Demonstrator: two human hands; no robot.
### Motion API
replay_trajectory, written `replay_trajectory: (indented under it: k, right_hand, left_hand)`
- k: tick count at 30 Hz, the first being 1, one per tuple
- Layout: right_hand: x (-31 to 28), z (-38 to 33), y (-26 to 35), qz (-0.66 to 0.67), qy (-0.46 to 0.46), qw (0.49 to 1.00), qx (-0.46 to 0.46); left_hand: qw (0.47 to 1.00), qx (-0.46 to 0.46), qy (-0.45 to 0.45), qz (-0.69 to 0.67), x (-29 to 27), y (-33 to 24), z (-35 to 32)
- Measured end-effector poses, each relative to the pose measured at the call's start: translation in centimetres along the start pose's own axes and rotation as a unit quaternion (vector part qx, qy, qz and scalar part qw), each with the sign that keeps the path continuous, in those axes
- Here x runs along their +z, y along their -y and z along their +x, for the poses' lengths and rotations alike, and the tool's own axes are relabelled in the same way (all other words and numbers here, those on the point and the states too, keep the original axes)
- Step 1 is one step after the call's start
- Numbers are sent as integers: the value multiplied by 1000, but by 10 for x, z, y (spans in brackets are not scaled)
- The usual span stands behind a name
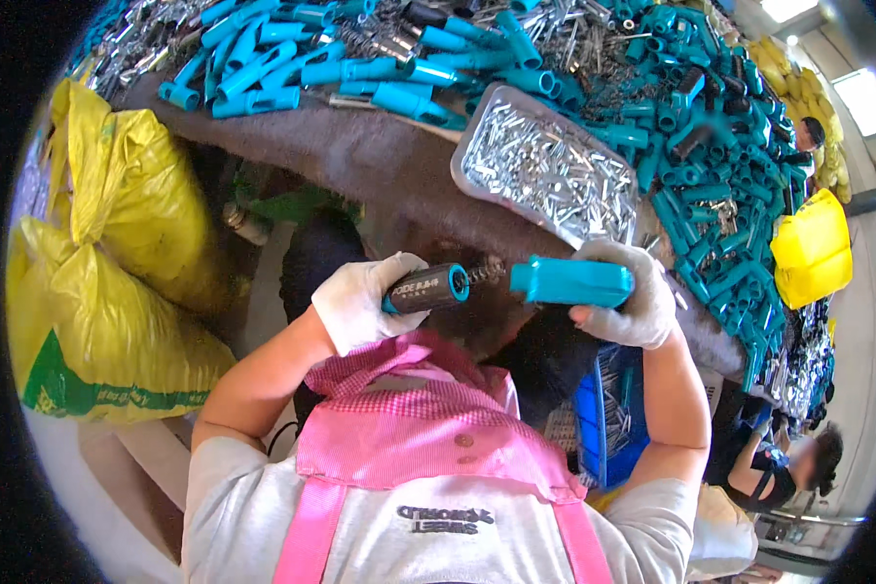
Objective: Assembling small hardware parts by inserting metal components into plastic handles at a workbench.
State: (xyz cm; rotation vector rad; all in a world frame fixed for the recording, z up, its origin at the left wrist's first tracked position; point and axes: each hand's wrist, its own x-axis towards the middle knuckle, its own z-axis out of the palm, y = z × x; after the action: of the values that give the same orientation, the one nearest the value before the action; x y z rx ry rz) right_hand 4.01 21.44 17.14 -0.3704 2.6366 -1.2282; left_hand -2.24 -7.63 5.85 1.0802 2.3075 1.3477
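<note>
My gloved left hand (355, 304) is wrapped round a black tubular handle piece (426, 289) with a teal rim at its open end. In my gloved right hand (649, 302) is a teal plastic housing (576, 281), its narrow end turned toward the black tube. A dark coil spring (488, 270) shows in the gap between the two pieces; which of them it sits in I cannot tell. Both hands are held in front of my pink apron (438, 428), short of the table edge.
Teal housings (263, 68) and metal parts cover the far table (292, 144). A clear tray (516, 210) holds small metal pins (545, 161). Yellow sacks (146, 195) stand left; a blue crate (591, 428) is below my right arm. Right: a yellow tub (813, 248) and a person (779, 467).
</note>
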Motion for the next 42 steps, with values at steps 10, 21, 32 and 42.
replay_trajectory:
  k: [10,21,32,42]
  right_hand:
    - [71,2,-14,-127,176,962,-165]
    - [92,-13,-22,-204,166,956,-129]
    - [76,-20,8,-53,-200,951,-228]
    - [59,-10,20,43,-247,956,-150]
  left_hand:
    - [899,-109,384,-181,29,20,-45]
    - [850,-137,444,-246,57,37,-49]
    - [968,-60,185,157,28,3,-20]
    - [990,3,108,90,28,-9,-21]
